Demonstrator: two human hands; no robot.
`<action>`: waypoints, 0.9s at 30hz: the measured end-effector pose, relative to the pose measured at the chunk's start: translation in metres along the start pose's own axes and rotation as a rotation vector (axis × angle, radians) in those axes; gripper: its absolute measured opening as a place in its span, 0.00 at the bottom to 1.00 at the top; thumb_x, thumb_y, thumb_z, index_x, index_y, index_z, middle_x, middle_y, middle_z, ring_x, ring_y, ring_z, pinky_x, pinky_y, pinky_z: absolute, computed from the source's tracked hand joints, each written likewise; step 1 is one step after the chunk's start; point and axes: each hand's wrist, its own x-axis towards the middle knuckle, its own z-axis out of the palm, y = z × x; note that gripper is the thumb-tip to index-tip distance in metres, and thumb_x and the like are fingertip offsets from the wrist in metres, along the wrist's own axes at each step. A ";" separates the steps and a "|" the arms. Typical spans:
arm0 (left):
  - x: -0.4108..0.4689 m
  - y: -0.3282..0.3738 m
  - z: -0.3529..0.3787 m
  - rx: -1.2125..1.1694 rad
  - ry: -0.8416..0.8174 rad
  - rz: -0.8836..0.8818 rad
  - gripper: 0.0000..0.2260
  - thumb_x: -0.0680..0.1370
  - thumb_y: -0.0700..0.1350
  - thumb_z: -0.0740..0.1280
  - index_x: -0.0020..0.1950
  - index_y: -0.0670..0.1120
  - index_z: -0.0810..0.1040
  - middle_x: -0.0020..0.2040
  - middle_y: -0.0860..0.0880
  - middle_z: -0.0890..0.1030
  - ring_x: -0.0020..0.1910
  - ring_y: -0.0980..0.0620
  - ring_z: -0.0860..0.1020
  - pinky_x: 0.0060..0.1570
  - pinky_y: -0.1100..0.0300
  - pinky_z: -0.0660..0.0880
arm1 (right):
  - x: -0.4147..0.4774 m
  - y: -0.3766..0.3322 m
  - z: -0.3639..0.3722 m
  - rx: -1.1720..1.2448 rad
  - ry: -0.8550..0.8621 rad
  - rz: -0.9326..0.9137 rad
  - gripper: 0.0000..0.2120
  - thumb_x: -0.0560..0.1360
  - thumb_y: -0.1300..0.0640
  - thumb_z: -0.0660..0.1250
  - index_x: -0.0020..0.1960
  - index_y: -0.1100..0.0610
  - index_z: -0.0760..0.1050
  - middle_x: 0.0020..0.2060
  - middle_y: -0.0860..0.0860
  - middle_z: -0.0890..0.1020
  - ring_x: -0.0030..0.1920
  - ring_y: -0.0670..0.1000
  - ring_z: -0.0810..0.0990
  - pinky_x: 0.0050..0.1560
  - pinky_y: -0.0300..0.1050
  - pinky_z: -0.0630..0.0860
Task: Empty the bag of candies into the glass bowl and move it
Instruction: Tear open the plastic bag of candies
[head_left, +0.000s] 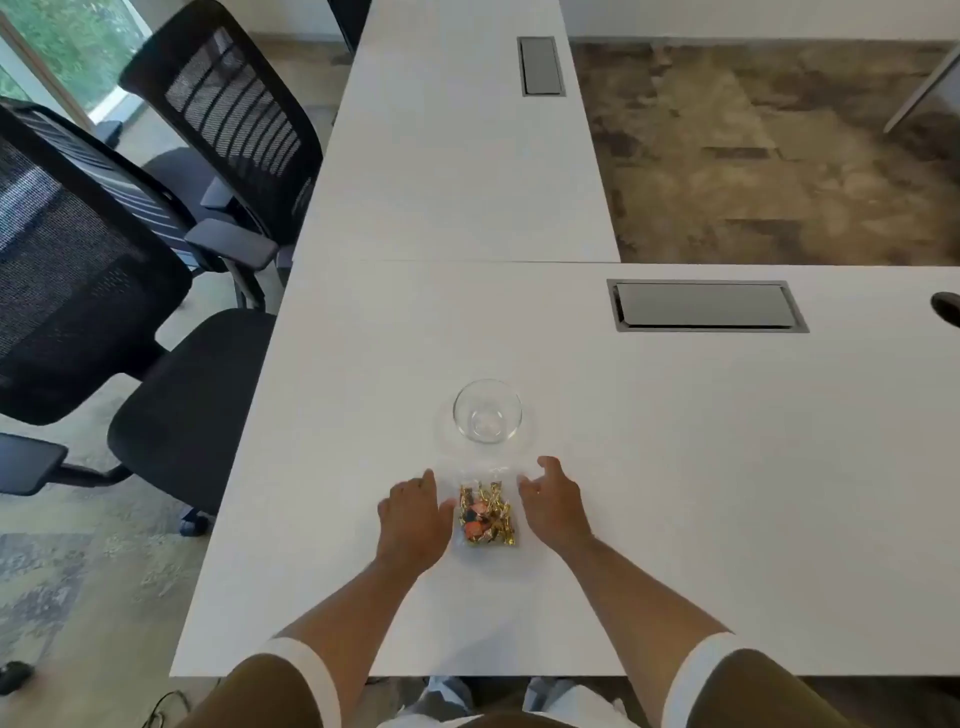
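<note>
A clear plastic bag of candies (486, 514), gold and orange wrappers showing through, lies flat on the white table (675, 493). Just beyond it stands an empty round glass bowl (487, 411). My left hand (415, 514) rests on the table at the bag's left side, fingers apart, its thumb at the bag's edge. My right hand (553, 501) hovers at the bag's right side, fingers spread and curled slightly toward the bag's top corner. Neither hand is closed on the bag.
Two grey cable hatches (706, 305) (541, 65) are set into the L-shaped table. Two black mesh office chairs (104, 291) (228, 119) stand to the left. The table's near edge runs just in front of my arms.
</note>
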 end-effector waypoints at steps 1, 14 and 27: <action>0.005 0.000 0.003 -0.108 -0.016 -0.038 0.24 0.88 0.54 0.59 0.81 0.41 0.70 0.74 0.40 0.79 0.77 0.38 0.74 0.73 0.45 0.70 | 0.007 0.003 0.005 0.058 -0.019 0.072 0.27 0.84 0.50 0.65 0.79 0.60 0.68 0.68 0.60 0.81 0.70 0.61 0.79 0.66 0.50 0.75; 0.003 0.029 0.005 -0.793 -0.128 -0.225 0.12 0.80 0.37 0.62 0.37 0.47 0.71 0.36 0.48 0.71 0.37 0.49 0.68 0.39 0.57 0.64 | 0.027 0.015 0.034 0.312 -0.115 0.256 0.05 0.73 0.51 0.72 0.43 0.51 0.81 0.39 0.50 0.83 0.43 0.55 0.80 0.46 0.50 0.77; -0.033 0.033 -0.022 -1.038 -0.056 -0.349 0.18 0.85 0.54 0.69 0.51 0.38 0.83 0.46 0.44 0.86 0.46 0.43 0.83 0.52 0.47 0.83 | -0.040 -0.017 0.002 0.107 0.036 -0.162 0.11 0.76 0.48 0.77 0.39 0.52 0.81 0.44 0.49 0.85 0.41 0.48 0.84 0.40 0.39 0.75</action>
